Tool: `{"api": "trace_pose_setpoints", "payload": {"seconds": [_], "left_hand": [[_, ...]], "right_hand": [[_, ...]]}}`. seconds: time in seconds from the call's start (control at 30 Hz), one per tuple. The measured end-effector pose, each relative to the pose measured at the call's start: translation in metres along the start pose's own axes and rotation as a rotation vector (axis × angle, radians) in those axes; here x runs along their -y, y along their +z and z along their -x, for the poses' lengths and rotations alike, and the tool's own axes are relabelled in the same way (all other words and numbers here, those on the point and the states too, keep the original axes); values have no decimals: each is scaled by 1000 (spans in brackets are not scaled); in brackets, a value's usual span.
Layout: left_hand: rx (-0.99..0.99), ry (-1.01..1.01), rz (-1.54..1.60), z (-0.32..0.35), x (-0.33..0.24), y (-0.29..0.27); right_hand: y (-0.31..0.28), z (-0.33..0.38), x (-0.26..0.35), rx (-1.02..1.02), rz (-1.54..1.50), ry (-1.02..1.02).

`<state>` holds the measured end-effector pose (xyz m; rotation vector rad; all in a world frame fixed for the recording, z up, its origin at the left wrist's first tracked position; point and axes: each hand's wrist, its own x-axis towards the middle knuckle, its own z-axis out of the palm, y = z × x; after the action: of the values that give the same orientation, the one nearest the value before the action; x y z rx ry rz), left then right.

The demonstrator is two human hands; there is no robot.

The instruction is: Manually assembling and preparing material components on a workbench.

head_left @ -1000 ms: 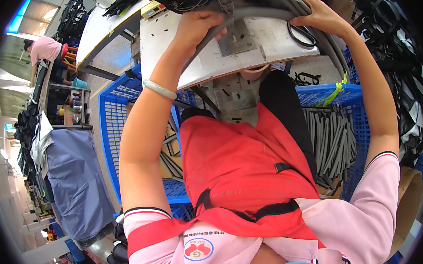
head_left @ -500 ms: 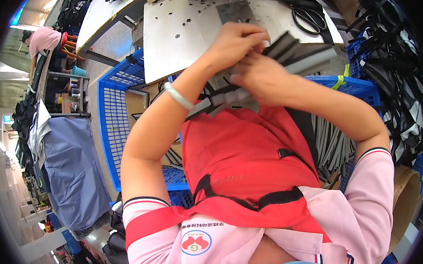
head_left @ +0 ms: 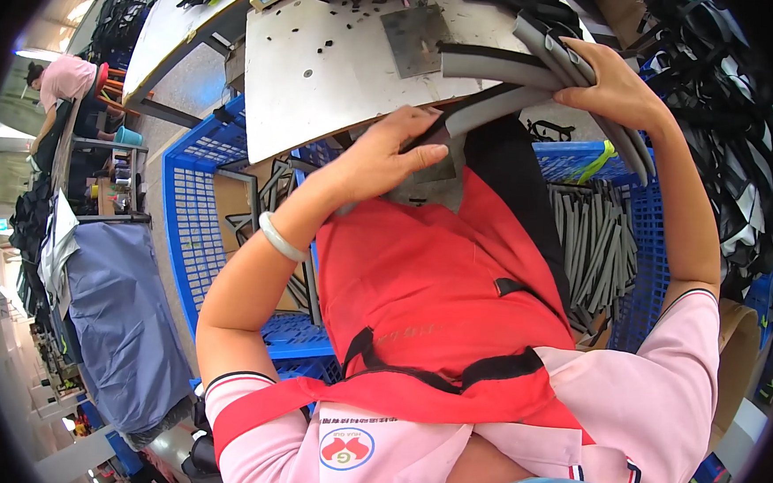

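Over the table's front edge, my right hand [head_left: 615, 85] grips a loose bunch of grey strips with black edging [head_left: 496, 68]. The strips bend and fan out on both sides of the hand. My left hand [head_left: 383, 160] is to the left, its thumb spread away from the fingers. Its fingertips are close to the end of one lower strip [head_left: 487, 109]; whether they touch it is hard to see. In the blue basket on the right lie many similar grey strips [head_left: 594, 250].
The white table [head_left: 294, 90] carries a metal plate [head_left: 414, 39] and small black scraps. A blue basket [head_left: 195, 221] with angular grey pieces stands left of my red apron [head_left: 428, 279]. Black material [head_left: 722, 111] is heaped at right. Another person [head_left: 64, 80] works far left.
My hands, together over the strips before, have moved apart. The right hand went right with the bunch; the left hand moved down-left and its fingers spread.
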<state>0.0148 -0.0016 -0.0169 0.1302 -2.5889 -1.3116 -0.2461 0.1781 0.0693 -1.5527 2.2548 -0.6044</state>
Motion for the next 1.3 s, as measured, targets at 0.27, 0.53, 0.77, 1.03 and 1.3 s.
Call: {"api": "trace_pose_setpoints", "payload": {"seconds": [0.27,0.53,0.77,1.03,1.3], "left_hand": [[-122,-445,533,-28,-26,-38],[-253,-370,289,-74,-15,-61],[-279,-377,326,-89,-10,-62],[-289,-357,368,-95,-7,-69],[-320,-355,377,-100,-3,-74]], "right_hand": [[7,-10,-26,-55,-200,-122],[1,-49,-45,-140,-172,-182],[3,-65,-62,-188,-183,-151],[-5,-72,-55,-86,-214,-132],[-6,-74,-50,-154,-183,-63]]}}
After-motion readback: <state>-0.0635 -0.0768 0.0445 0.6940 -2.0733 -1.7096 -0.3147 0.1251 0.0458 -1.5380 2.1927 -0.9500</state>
